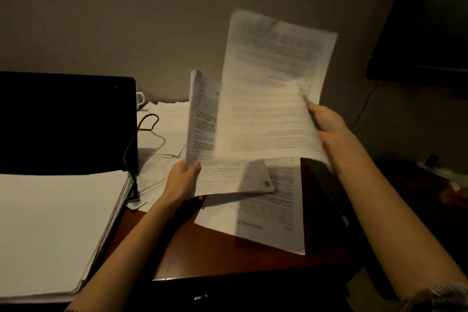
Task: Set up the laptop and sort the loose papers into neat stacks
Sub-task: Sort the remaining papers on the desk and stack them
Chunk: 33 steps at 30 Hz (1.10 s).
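Observation:
My left hand [182, 180] grips the bottom edge of an upright sheaf of printed papers [202, 114] above the desk. A single printed sheet [273, 83], blurred, is lifted in the air in my right hand [326, 121], which pinches its right edge; the sheet overlaps the sheaf. Loose printed sheets [276, 205] lie flat on the desk below both hands, and more [169, 124] lie further back. The open laptop [65, 121] stands at the left with a dark screen. A thick white paper stack [58, 230] lies in front of the screen, hiding the keyboard.
A black cable [131, 144] loops from the laptop's right side over the back papers. A white mug [140, 98] peeks out behind the screen. The reddish wooden desk [202, 256] ends at a front edge near me. A dark monitor or TV [425, 20] hangs at the upper right.

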Available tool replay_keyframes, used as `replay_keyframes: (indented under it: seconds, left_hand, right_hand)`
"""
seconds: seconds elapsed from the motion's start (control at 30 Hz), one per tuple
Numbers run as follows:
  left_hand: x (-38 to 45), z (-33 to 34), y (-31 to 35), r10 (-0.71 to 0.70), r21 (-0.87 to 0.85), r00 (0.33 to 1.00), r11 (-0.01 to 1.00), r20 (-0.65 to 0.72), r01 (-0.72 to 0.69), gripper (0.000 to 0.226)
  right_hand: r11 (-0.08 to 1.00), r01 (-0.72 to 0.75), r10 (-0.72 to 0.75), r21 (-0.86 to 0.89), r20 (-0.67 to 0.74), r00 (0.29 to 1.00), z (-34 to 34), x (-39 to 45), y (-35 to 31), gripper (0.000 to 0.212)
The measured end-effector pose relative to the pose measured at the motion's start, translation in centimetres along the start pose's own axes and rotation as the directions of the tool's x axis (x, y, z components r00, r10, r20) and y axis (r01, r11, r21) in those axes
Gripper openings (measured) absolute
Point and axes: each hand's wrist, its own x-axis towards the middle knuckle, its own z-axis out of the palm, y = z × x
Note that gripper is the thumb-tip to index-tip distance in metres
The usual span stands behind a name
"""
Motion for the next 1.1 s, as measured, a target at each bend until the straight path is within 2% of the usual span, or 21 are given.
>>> replay_keyframes:
  seconds: [0.13, 0.2, 0.3, 0.43, 0.53, 0.6, 0.63, 0.73, 0.8, 0.87, 0.97, 1.03, 1.1]
  left_hand:
    - [0.8, 0.7, 0.4, 0.023, -0.013, 0.999, 1.000, 0.042, -0.022, 0.020]
    - [0.8, 0.5, 0.5, 0.038, 0.037, 0.999, 0.999, 0.007, -0.038, 0.035]
    - [0.7, 0.1, 0.3, 0.039, -0.040, 0.999, 0.999, 0.034, -0.038, 0.056]
    - [1.0, 0.2, -0.3, 0.137, -0.042, 0.988, 0.990, 0.075, -0.134, 0.056]
    - [1.3, 0.3, -0.3, 0.146, -0.094, 0.981, 0.986, 0.126, -0.135, 0.044]
    - [1.3, 0.2, 0.0, 0.118, -0.195, 0.984, 0.977, 0.134, -0.091, 0.024]
    - [1.1, 0.1, 0.3, 0.107, -0.232, 0.985, 0.970, 0.137, -0.073, 0.020]
    - [0.8, -0.2, 0.9, 0.111, -0.276, 0.973, 0.960, 0.201, -0.053, 0.039]
    - [0.5, -0.2, 1.2, 0.105, -0.286, 0.968, 0.957, 0.229, -0.036, 0.039]
    - [0.5, 0.0, 1.4, 0.090, -0.296, 0.978, 0.955, 0.191, -0.030, 0.035]
    - [0.8, -0.2, 0.9, 0.164, -0.218, 0.984, 0.965, 0.067, -0.146, 0.016]
    - [1.5, -0.2, 0.0, 0.174, -0.104, 0.985, 0.979, 0.001, -0.173, 0.016]
    - [2.0, -0.1, -0.8, 0.156, -0.025, 0.986, 0.987, -0.064, -0.158, 0.018]
  right_hand:
    - [0.917, 0.172, -0.259, -0.360, -0.211, 0.943, 0.9, 3.0, 4.2, 0.020]
    - [0.891, 0.173, -0.290, -0.419, -0.234, 0.928, 0.6, 4.1, 6.2, 0.021]
    - [0.872, 0.105, -0.270, -0.478, -0.291, 0.918, 0.1, 5.2, 7.6, 0.014]
    - [0.872, 0.097, -0.231, -0.479, -0.230, 0.945, 0.0, 5.7, 8.3, 0.004]
    - [0.911, 0.085, -0.155, -0.404, -0.144, 0.977, -0.4, 6.2, 8.2, 0.019]
    - [0.935, 0.065, -0.081, -0.350, -0.030, 0.996, -0.7, 6.3, 7.9, 0.023]
    - [0.923, 0.070, -0.072, -0.377, 0.011, 0.997, -0.8, 6.4, 7.7, 0.026]
    - [0.872, 0.135, -0.141, -0.471, 0.023, 0.990, -0.6, 6.4, 7.4, 0.031]
    - [0.853, 0.195, -0.220, -0.484, 0.004, 0.975, -0.2, 6.6, 7.4, 0.028]
    - [0.815, 0.280, -0.315, -0.508, 0.017, 0.949, 0.2, 6.6, 7.7, 0.028]
    - [0.769, 0.397, -0.423, -0.501, 0.067, 0.904, 1.1, 6.0, 8.2, 0.030]
    - [0.746, 0.428, -0.463, -0.510, 0.066, 0.884, 1.5, 5.9, 8.6, 0.030]
    - [0.732, 0.409, -0.443, -0.545, 0.076, 0.893, 1.6, 5.8, 8.8, 0.031]
